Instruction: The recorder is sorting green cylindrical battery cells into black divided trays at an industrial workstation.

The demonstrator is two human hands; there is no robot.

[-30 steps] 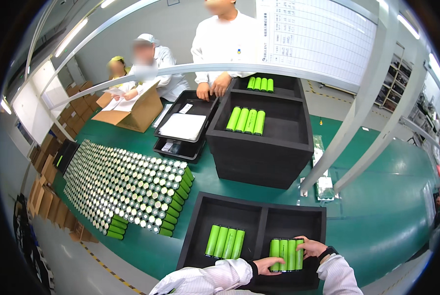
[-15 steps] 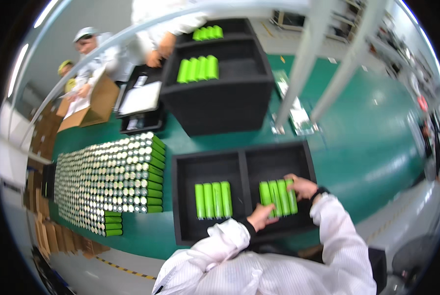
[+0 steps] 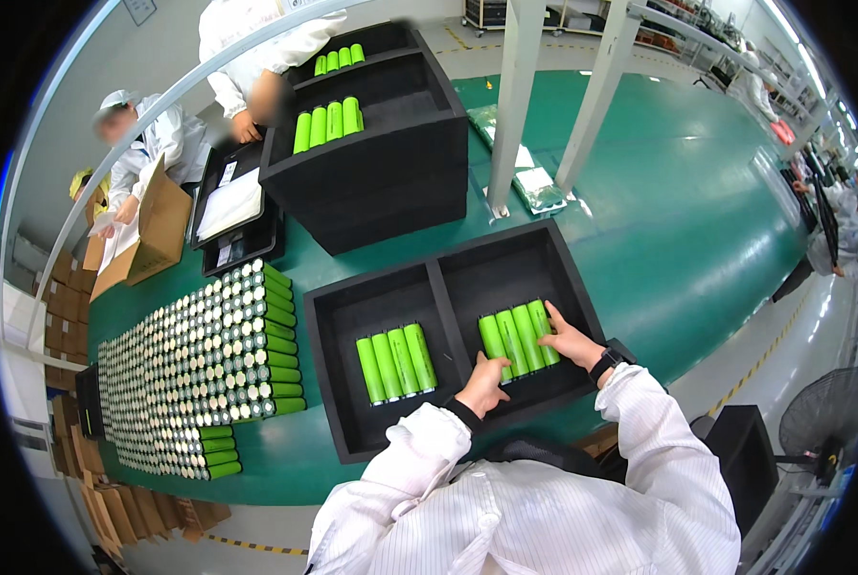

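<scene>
Several green cylindrical battery cells [image 3: 519, 338] lie side by side in the right compartment of a black two-compartment foam tray [image 3: 390, 287]. My left hand [image 3: 484, 385] is bent around their lower left side, with its fingertips against the cells. From the right, my right hand [image 3: 572, 340] has its fingers on the upper part of the rightmost cell. Between them, both hands hold the row. A similar row of green cells [image 3: 396, 364] rests in the left compartment, untouched.
A large block of upright and stacked battery cells [image 3: 199, 369] stands left of the tray. Stacked black foam trays [image 3: 381, 182] rise behind it, beside metal posts [image 3: 512, 105]. A co-worker's hand [image 3: 245, 126] is near the stack; another person handles a cardboard box [image 3: 156, 230].
My view has shifted, so the tray and table appear turned and farther left. Both my hands stay at the same row of cells.
</scene>
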